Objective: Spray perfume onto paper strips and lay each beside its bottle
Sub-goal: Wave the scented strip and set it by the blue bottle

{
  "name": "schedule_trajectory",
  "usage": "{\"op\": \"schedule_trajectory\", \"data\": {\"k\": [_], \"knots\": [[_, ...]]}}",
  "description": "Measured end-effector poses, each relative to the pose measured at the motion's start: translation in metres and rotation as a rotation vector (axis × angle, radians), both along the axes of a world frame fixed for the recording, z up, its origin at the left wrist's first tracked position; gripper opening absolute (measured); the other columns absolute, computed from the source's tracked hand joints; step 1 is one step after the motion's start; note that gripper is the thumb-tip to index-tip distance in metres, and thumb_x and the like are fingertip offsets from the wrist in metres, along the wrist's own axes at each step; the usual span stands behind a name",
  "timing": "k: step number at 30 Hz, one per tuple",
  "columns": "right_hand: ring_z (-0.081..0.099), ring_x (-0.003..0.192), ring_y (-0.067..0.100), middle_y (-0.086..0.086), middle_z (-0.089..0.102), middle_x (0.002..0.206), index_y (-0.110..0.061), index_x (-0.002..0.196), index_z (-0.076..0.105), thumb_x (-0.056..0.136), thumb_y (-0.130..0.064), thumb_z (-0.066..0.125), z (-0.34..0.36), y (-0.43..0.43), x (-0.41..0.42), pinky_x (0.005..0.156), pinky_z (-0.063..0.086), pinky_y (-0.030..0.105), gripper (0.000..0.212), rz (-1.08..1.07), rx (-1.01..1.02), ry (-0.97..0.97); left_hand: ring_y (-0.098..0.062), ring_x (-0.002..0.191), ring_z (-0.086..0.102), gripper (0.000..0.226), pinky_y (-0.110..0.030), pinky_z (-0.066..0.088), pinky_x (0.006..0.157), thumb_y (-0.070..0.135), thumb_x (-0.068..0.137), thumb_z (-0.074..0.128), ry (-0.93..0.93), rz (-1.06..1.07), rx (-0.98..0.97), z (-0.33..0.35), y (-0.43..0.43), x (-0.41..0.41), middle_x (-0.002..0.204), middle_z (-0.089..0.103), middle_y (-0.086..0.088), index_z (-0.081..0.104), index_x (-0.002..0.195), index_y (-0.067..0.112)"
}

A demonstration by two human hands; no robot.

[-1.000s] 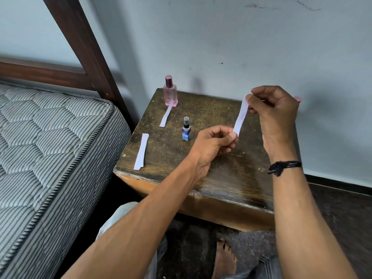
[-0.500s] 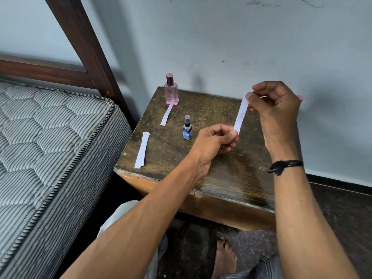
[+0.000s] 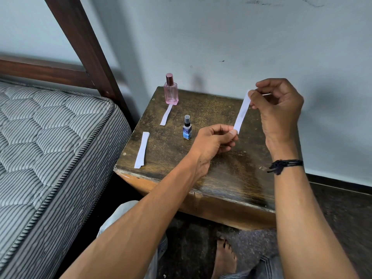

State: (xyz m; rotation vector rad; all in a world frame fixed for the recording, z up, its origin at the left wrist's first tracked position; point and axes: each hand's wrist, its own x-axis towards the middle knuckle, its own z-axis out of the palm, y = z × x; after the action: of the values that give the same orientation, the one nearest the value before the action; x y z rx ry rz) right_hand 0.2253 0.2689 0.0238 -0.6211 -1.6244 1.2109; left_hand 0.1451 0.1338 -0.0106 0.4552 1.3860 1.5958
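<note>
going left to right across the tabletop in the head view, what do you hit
stack of paper strips → single strip under the pink bottle → small blue bottle → left hand → held strip → right hand

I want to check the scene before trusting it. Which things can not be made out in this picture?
- Head view: the label on the small blue bottle is too small to read.
- Head view: the right hand hides whatever else it holds behind the paper strip; only a thin sliver shows.
- Head view: whether that strip is wet is unclear.
- Head view: how many strips lie in the stack cannot be counted.
</note>
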Motion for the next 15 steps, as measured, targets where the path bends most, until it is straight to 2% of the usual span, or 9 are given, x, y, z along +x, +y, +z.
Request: {"op": "schedule_trajectory", "data": {"k": [8, 15], "knots": [[0.065, 0.064, 0.011, 0.003, 0.070, 0.082, -0.004, 0.102, 0.069, 0.086, -0.004, 0.078, -0.0005, 0.0012, 0.0010, 0.068, 0.055, 0.029, 0.019, -0.013, 0.001, -0.026, -0.010, 0.071, 0.063, 0.004, -0.019, 0.052, 0.068, 0.008, 0.093, 0.069, -0.002, -0.003, -0.010, -0.0001, 0.0005, -0.0002, 0.084, 0.070, -0.004, 0.072, 0.096, 0.009], [0.067, 0.067, 0.016, 0.003, 0.071, 0.083, -0.002, 0.102, 0.070, 0.085, -0.006, 0.079, -0.0010, 0.0020, 0.0007, 0.070, 0.057, 0.037, 0.019, -0.025, 0.003, -0.038, -0.010, 0.071, 0.063, 0.004, -0.019, 0.052, 0.067, 0.008, 0.093, 0.069, 0.002, -0.004, -0.019, -0.0007, 0.0004, -0.0005, 0.083, 0.070, -0.004, 0.072, 0.096, 0.009]]}}
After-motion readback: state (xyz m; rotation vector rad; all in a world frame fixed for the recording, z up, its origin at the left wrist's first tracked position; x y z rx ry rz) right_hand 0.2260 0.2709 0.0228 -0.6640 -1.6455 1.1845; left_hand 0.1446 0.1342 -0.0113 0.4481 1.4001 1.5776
